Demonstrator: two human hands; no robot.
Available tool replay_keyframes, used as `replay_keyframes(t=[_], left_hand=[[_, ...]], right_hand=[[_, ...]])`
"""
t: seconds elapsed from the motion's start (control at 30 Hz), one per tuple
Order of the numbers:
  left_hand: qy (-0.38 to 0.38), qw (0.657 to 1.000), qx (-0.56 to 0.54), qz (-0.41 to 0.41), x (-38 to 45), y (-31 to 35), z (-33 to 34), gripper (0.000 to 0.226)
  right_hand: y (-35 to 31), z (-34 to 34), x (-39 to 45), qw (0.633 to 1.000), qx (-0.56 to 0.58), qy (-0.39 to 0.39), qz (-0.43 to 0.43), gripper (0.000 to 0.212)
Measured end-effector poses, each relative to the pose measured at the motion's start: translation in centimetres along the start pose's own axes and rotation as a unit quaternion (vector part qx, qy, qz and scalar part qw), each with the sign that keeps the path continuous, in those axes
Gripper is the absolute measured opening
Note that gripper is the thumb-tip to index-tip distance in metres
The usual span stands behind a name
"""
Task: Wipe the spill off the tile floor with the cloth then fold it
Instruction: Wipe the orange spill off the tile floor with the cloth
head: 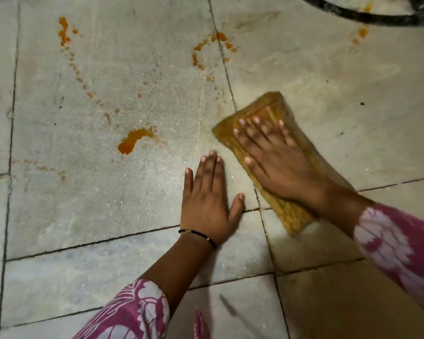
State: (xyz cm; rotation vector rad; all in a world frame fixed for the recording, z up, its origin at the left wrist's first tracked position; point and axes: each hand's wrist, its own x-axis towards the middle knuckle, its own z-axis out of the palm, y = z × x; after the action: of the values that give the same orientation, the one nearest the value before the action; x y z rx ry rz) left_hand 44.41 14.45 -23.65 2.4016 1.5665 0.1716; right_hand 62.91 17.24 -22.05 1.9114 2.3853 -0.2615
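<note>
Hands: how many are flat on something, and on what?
2. The left hand lies flat on the bare tile; the right hand presses flat on the yellow cloth, to its right. Neither is hidden.

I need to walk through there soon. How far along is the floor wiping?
Partly done. The tile around the cloth shows pale wiped smears. The right hand presses the cloth flat while the left hand rests on bare floor. Left: the orange puddle, the drip trails and, spots at top right, then folding.
</note>
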Motion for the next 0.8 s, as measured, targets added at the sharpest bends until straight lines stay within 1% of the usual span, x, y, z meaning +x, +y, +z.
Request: replay_keyframes(t=[0.07, 0.17, 0.23, 0.3, 0.37, 0.4, 0.43, 0.5, 0.57, 0.63, 0.7, 0.77, 0.8], left_hand=[[0.004, 1.000, -0.003, 0.001, 0.0, 0.0, 0.1, 0.076], [0.005, 1.000, 0.000, -0.002, -0.1, 0.0, 0.2, 0.076], [0.002, 1.000, 0.004, -0.001, 0.0, 0.1, 0.2, 0.077], [-0.002, 1.000, 0.008, -0.004, 0.0, 0.1, 0.0, 0.077], [-0.006, 1.000, 0.011, -0.005, 0.0, 0.2, -0.1, 0.077], [-0.008, 1.000, 0.012, -0.004, 0.0, 0.3, -0.1, 0.077], [-0.010, 1.000, 0.012, -0.003, 0.0, 0.3, -0.1, 0.077], [-0.013, 1.000, 0.010, -0.003, 0.0, 0.2, -0.1, 0.077], [-0.011, 1.000, 0.013, -0.004, 0.0, 0.1, -0.1, 0.077], [-0.009, 1.000, 0.011, -0.001, 0.0, -0.1, 0.0, 0.077], [-0.007, 1.000, 0.005, 0.004, 0.0, -0.1, 0.1, 0.077], [-0.005, 1.000, 0.001, 0.004, 0.0, -0.1, 0.2, 0.077], [-0.004, 1.000, -0.001, 0.002, 0.0, -0.1, 0.2, 0.077]], right_hand=[[1.2, 0.5, -4.2, 1.000, -0.005, -0.017, 0.007, 0.061], [6.3, -0.2, -7.0, 0.996, -0.003, -0.028, 0.079, 0.063], [9.8, -1.0, -5.5, 0.991, -0.004, -0.010, 0.134, 0.065], [11.6, -1.6, -1.9, 0.982, 0.002, 0.018, 0.186, 0.065], [11.3, -1.9, 2.6, 0.973, 0.019, 0.023, 0.227, 0.063], [10.3, -2.0, 4.4, 0.973, 0.026, 0.018, 0.228, 0.062], [9.0, -2.1, 5.7, 0.977, 0.027, 0.011, 0.210, 0.063], [5.7, -1.7, 6.5, 0.992, 0.013, 0.004, 0.124, 0.067], [2.5, -1.0, 4.9, 1.000, 0.007, 0.004, 0.026, 0.065], [0.6, -0.2, 1.2, 0.999, 0.002, 0.011, -0.035, 0.062], [0.9, 0.7, -3.5, 0.998, -0.013, 0.000, -0.058, 0.061], [3.7, 1.1, -7.4, 0.998, -0.037, -0.017, -0.057, 0.062], [5.5, 0.9, -8.7, 0.997, -0.053, -0.028, -0.042, 0.061]])
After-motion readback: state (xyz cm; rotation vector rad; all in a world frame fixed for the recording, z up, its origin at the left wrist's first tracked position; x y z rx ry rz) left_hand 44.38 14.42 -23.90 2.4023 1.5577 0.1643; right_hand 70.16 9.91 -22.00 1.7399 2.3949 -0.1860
